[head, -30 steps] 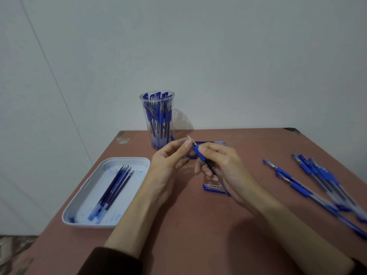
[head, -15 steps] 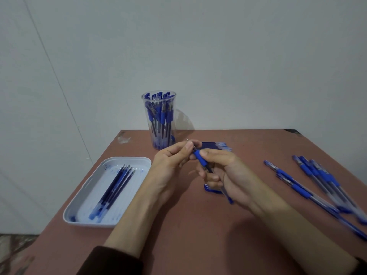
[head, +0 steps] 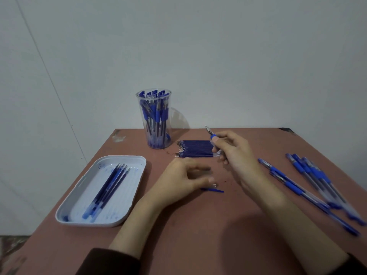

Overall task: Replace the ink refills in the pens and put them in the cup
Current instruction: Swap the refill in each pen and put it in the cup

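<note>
Head view, down onto the table (head: 198, 235). Grips a blue pen (head: 212, 135) in the right hand (head: 234, 155), fingers curled round the barrel, held above a row of refills (head: 195, 149); long axis slanted, metal tip aimed up and toward the far left, back end hidden in the palm. Holds the left hand (head: 178, 180) low over the table, fingers bent, thumb and forefinger close together just beside a small blue cap (head: 212, 189) lying flat; too blurred to tell whether pinching it. Beyond the hands, row of refills flat and side by side, tips to the left. Farther back and left, a clear cup (head: 166, 124), upright, packed with standing pens (head: 156, 116). Near left, a white tray (head: 123, 195) with a few loose refills (head: 107, 191) lying together on a diagonal amid blue smears. At right, spare pens (head: 297, 187) flat on the table, slanted. Print on barrels too small to read.
</note>
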